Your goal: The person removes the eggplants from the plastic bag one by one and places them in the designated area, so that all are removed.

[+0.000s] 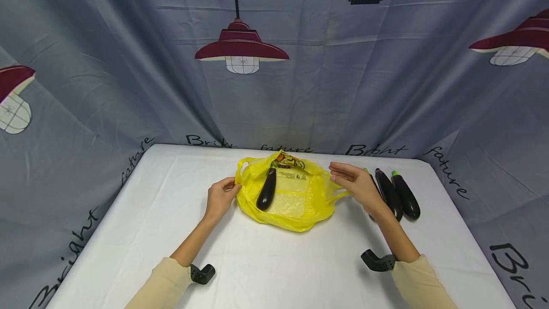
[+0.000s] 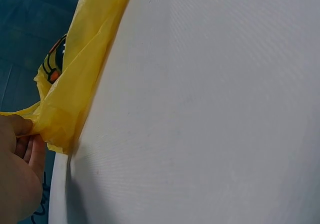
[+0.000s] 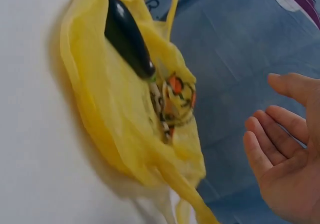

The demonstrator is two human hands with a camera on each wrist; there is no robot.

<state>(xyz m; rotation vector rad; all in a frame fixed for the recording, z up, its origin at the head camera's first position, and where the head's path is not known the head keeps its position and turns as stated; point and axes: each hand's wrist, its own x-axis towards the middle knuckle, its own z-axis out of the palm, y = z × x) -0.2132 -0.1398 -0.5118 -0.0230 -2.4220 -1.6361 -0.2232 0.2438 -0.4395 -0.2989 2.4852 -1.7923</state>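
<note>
A yellow plastic bag [image 1: 296, 199] with printed lettering lies on the white table, its mouth spread wide. One dark eggplant [image 1: 268, 189] rests inside it, toward the left. My left hand [image 1: 221, 198] pinches the bag's left edge between thumb and fingers, as the left wrist view also shows. My right hand [image 1: 358, 185] is beside the bag's right handle, its fingers relaxed and holding nothing; the right wrist view shows its bare palm [image 3: 292, 179]. Several more eggplants [image 1: 405, 195] lie to the right, one of them partly hidden behind the right hand.
The white table [image 1: 274, 271] reaches back to a grey-blue curtain [image 1: 300, 85] printed with lamps and lettering. Black camera mounts sit on both wrists, the left mount [image 1: 203, 274] and the right mount [image 1: 378, 260] being over the table's near part.
</note>
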